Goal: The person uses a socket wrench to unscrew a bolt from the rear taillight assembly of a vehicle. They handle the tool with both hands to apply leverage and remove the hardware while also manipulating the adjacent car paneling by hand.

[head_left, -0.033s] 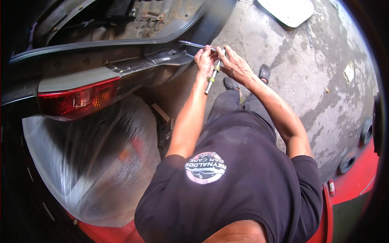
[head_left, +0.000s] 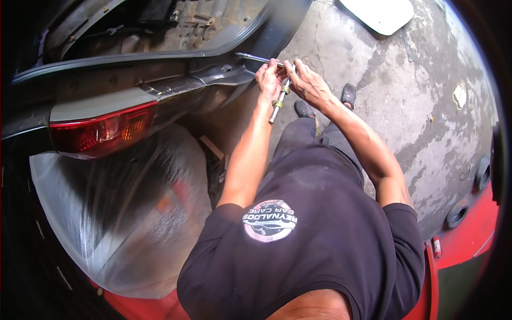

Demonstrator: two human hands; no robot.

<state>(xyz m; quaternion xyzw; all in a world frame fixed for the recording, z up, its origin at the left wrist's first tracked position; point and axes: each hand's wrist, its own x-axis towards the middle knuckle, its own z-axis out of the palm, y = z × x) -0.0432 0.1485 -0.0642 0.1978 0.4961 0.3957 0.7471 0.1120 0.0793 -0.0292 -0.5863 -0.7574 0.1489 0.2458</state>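
Note:
A long thin metal extension bar [head_left: 255,57] reaches from the edge of a dark car body [head_left: 229,77] to my two hands. From its near end a ratchet handle [head_left: 276,106] with yellow-green bands hangs down towards me. My left hand [head_left: 269,81] is closed round the joint of bar and handle, its fingertips at the bar. My right hand [head_left: 311,88] grips the top of the handle with thumb and fingers. The joint itself is mostly hidden by my fingers. The bar's far end meets the body edge, where I cannot make out a fastener.
On the left is a red tail light [head_left: 104,129] set in the car body. Below it, clear plastic sheeting [head_left: 133,224] covers a rounded part. A white panel [head_left: 380,16] lies on the concrete floor [head_left: 421,106]; dark rings [head_left: 457,214] sit at a red vehicle on the right.

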